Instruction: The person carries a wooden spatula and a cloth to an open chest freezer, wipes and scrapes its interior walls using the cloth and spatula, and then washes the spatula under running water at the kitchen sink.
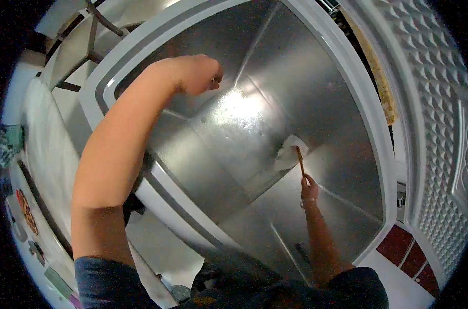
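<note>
I lean over an open chest freezer (347,98) lined with bare shiny metal. Deep inside it, my right hand (309,188) is closed around a thin brown stick-like handle (300,159). The handle's far end meets a white crumpled patch (290,146) near the inner step; whether this is cloth or ice I cannot tell. Higher up on the left, my left hand (200,74) hangs over the freezer's interior with its fingers curled in. Anything inside those fingers is hidden.
The raised lid (429,103) with its dimpled lining stands at the right. Dark metal framing (92,38) is at the upper left. A pale surface (48,139) runs along the left, with a green cloth-like item (11,141) beyond it. Red tiles (404,252) show at lower right.
</note>
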Tool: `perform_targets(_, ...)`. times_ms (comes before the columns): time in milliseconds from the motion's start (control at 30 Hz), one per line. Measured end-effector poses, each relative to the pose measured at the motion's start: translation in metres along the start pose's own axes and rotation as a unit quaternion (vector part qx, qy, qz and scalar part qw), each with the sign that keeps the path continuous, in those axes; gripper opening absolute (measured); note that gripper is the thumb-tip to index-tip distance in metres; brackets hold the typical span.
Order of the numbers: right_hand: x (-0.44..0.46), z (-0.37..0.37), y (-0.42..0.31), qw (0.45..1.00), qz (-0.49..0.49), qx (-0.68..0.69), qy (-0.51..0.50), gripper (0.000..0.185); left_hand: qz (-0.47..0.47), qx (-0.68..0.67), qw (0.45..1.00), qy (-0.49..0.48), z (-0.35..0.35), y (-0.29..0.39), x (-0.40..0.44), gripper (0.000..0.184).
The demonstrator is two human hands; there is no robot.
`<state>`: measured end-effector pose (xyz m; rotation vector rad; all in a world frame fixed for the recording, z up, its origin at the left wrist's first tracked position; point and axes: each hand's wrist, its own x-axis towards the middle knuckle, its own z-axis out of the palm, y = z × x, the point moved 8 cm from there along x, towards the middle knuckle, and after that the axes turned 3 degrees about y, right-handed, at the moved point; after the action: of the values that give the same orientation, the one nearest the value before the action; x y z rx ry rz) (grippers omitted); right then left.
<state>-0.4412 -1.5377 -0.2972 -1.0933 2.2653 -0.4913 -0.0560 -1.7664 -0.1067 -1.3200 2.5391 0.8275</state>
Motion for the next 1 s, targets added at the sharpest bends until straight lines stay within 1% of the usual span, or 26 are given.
perform_targets(33, 0.000, 0.002, -0.029, 0.998, 0.051, -0.019, -0.015, 0.028, -0.002, 0.000, 1.000, 0.002, -0.001, 0.005, -0.003, 0.019)
perform_targets(67, 0.019, 0.016, -0.030, 0.999, -0.031, -0.001, -0.024, 0.025, 0.007, 0.003, 1.000, 0.013, -0.003, 0.015, -0.006, 0.018)
perform_targets(133, 0.046, 0.036, -0.046, 0.993, -0.082, -0.068, -0.042, 0.023, 0.014, 0.005, 1.000, 0.022, -0.008, 0.032, -0.015, 0.018)
perform_targets(200, 0.062, 0.055, -0.053, 0.996, -0.082, -0.015, -0.043, 0.023, 0.009, 0.030, 0.999, 0.034, -0.018, 0.051, -0.028, 0.016)
perform_targets(233, 0.060, 0.059, -0.067, 0.990, -0.131, 0.048, -0.036, 0.023, 0.011, 0.030, 0.999, 0.029, -0.021, 0.059, -0.033, 0.016)
perform_targets(267, 0.053, 0.059, -0.083, 0.977, -0.178, 0.110, -0.026, 0.023, 0.009, 0.080, 0.996, 0.037, -0.026, 0.066, -0.038, 0.014)
perform_targets(300, 0.050, 0.059, -0.092, 0.978, -0.173, 0.112, -0.026, 0.023, 0.008, 0.131, 0.990, 0.045, -0.027, 0.075, -0.042, 0.013)
perform_targets(333, 0.044, 0.056, -0.103, 0.983, -0.146, 0.105, -0.032, 0.025, 0.010, 0.131, 0.991, 0.040, -0.024, 0.085, -0.049, 0.013)
perform_targets(367, 0.040, 0.052, -0.107, 0.987, -0.118, 0.100, -0.038, 0.027, 0.017, 0.165, 0.986, 0.034, -0.018, 0.100, -0.056, 0.012)
perform_targets(400, 0.035, 0.046, -0.108, 0.988, -0.113, 0.102, -0.039, 0.027, 0.024, 0.198, 0.979, 0.027, -0.014, 0.115, -0.061, 0.011)
perform_targets(433, 0.031, 0.038, -0.112, 0.981, -0.140, 0.128, -0.032, 0.027, 0.017, 0.159, 0.986, -0.055, 0.012, 0.124, -0.058, 0.011)
perform_targets(467, 0.026, 0.029, -0.117, 0.973, -0.168, 0.154, -0.023, 0.028, 0.056, 0.158, 0.984, -0.056, 0.022, 0.145, -0.067, 0.015)
perform_targets(500, 0.021, 0.018, -0.120, 0.974, -0.165, 0.153, -0.022, 0.028, 0.090, 0.105, 0.990, -0.027, 0.047, 0.153, -0.072, 0.024)
perform_targets(533, 0.016, 0.009, -0.122, 0.979, -0.152, 0.133, -0.028, 0.028, 0.057, 0.063, 0.987, -0.139, 0.068, 0.163, -0.078, 0.036)
perform_targets(600, 0.007, -0.003, -0.122, 0.983, -0.142, 0.111, -0.032, 0.029, 0.083, 0.029, 0.944, -0.318, 0.092, 0.179, -0.104, 0.045)
perform_targets(633, 0.007, -0.010, -0.120, 0.980, -0.164, 0.110, -0.030, 0.030, 0.082, 0.030, 0.945, -0.317, 0.098, 0.183, -0.111, 0.045)
perform_targets(667, 0.001, -0.015, -0.125, 0.977, -0.185, 0.106, -0.026, 0.031, 0.077, 0.014, 0.948, -0.309, 0.105, 0.178, -0.122, 0.050)
perform_targets(700, -0.001, -0.020, -0.124, 0.976, -0.186, 0.106, -0.026, 0.031, 0.068, -0.001, 0.951, -0.302, 0.110, 0.177, -0.127, 0.055)
perform_targets(733, -0.002, -0.020, -0.120, 0.984, -0.157, 0.069, -0.041, 0.031, 0.071, 0.015, 0.945, -0.320, 0.112, 0.178, -0.132, 0.062)
perform_targets(767, -0.003, -0.020, -0.114, 0.990, -0.127, 0.031, -0.056, 0.031, 0.070, 0.015, 0.944, -0.321, 0.112, 0.179, -0.133, 0.062)
perform_targets(833, 0.000, -0.019, -0.104, 0.989, -0.134, 0.034, -0.055, 0.031, 0.105, 0.042, 0.940, -0.321, 0.111, 0.186, -0.131, 0.066)
perform_targets(867, 0.003, -0.017, -0.098, 0.988, -0.139, 0.034, -0.053, 0.031, 0.103, 0.041, 0.940, -0.321, 0.112, 0.187, -0.128, 0.066)
perform_targets(933, 0.006, -0.009, -0.090, 0.988, -0.147, 0.026, -0.046, 0.031, 0.136, 0.011, 0.919, -0.369, 0.124, 0.191, -0.129, 0.062)
perform_targets(967, 0.009, -0.007, -0.087, 0.987, -0.153, 0.017, -0.037, 0.030, 0.134, 0.010, 0.919, -0.370, 0.130, 0.190, -0.129, 0.062)
perform_targets(1000, 0.012, -0.004, -0.081, 0.987, -0.152, 0.018, -0.040, 0.030, 0.150, 0.005, 0.943, -0.297, 0.128, 0.193, -0.125, 0.058)
